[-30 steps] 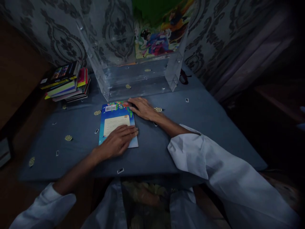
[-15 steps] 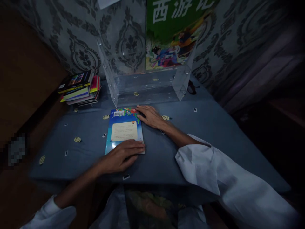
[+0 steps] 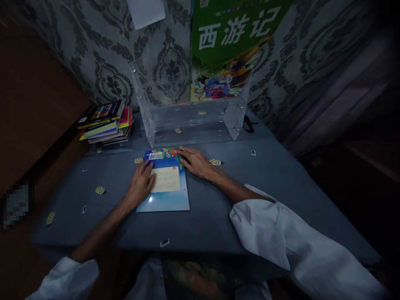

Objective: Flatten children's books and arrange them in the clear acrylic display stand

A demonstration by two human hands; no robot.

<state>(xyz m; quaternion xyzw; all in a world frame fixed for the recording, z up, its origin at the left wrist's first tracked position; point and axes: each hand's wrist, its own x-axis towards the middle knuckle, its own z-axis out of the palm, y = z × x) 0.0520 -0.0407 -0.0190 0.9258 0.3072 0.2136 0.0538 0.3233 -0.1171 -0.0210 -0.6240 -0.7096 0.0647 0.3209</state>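
A blue book (image 3: 168, 200) lies flat on the table, with a cream text panel, a barcode and a floral band at its far end. My left hand (image 3: 139, 183) rests on the book's left edge, fingers extended over the cover. At the far right corner, my right hand (image 3: 196, 161) lies with its fingers stretched onto the floral band. Neither hand is wrapped around the book.
Behind the book stands a clear acrylic rack (image 3: 190, 135) holding a green book (image 3: 215, 60) upright. A stack of books (image 3: 108, 123) sits at the back left, and a dark object (image 3: 249, 124) lies right of the rack. Blue cloth (image 3: 225, 221) covers the table.
My left hand has moved from the book's near edge up and left to its left side. My right hand stays at the far right corner. The view has tipped slightly upward.
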